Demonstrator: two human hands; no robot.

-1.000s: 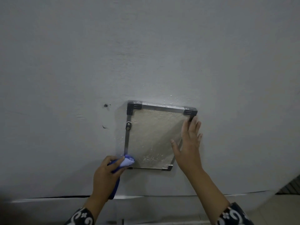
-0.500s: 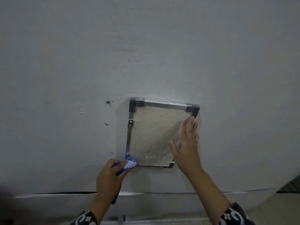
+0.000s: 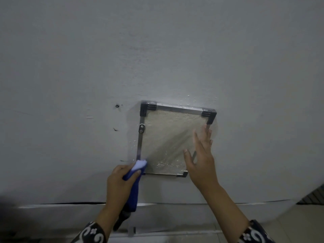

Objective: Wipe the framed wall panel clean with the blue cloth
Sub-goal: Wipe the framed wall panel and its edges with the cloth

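A framed panel (image 3: 168, 137) with a metal frame and black corner pieces is fixed to the grey wall; its beige face is speckled with wet droplets. My left hand (image 3: 121, 183) is closed around a bunched blue cloth (image 3: 138, 168), whose tip presses on the panel's lower left corner while its tail hangs below my fist. My right hand (image 3: 201, 160) lies flat with fingers spread against the panel's right edge, covering part of the frame there.
A small screw hole (image 3: 117, 106) and dark marks sit on the grey wall (image 3: 70, 67) left of the panel. A pale ledge (image 3: 175, 205) runs across below. Tiled floor (image 3: 312, 225) shows at the lower right.
The cloth in my left hand has stayed at the panel's lower left corner, shifting slightly up. My right hand has slid a little down the right edge.
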